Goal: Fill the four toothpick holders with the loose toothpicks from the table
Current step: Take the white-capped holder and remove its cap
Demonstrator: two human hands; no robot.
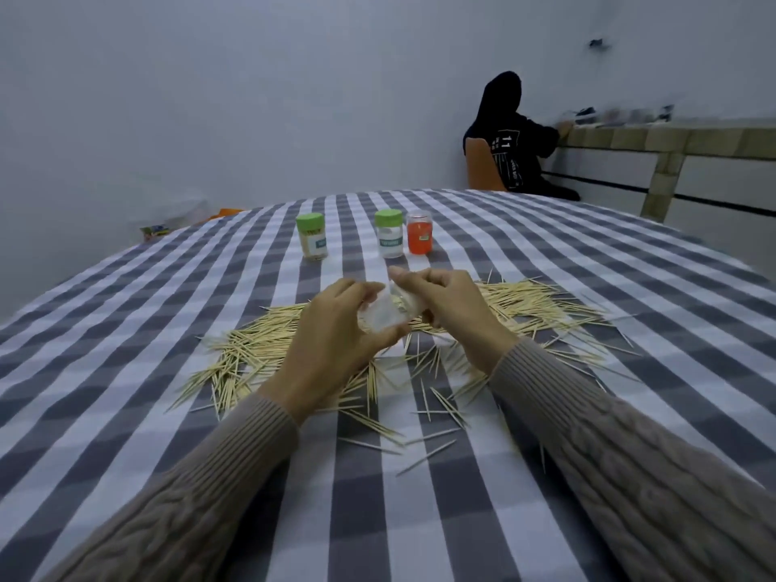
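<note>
Two forearms enter from the near edge, each covered by a long knitted sleeve of greyish-beige yarn. The left sleeve (197,489) shows a raised cable pattern along the forearm and ends at the wrist in a close-fitting cuff of fine vertical ribbing. The right sleeve (621,468) carries the same braided cable relief and an equally ribbed cuff. The left hand (336,329) and right hand (453,304) are bare, without rings, watch or gloves.

One head-worn wide-angle view looks forward and down across the checked table (126,329), close above it; sleeves enter from the lower corners, the wall (252,98) fills the upper frame.
</note>
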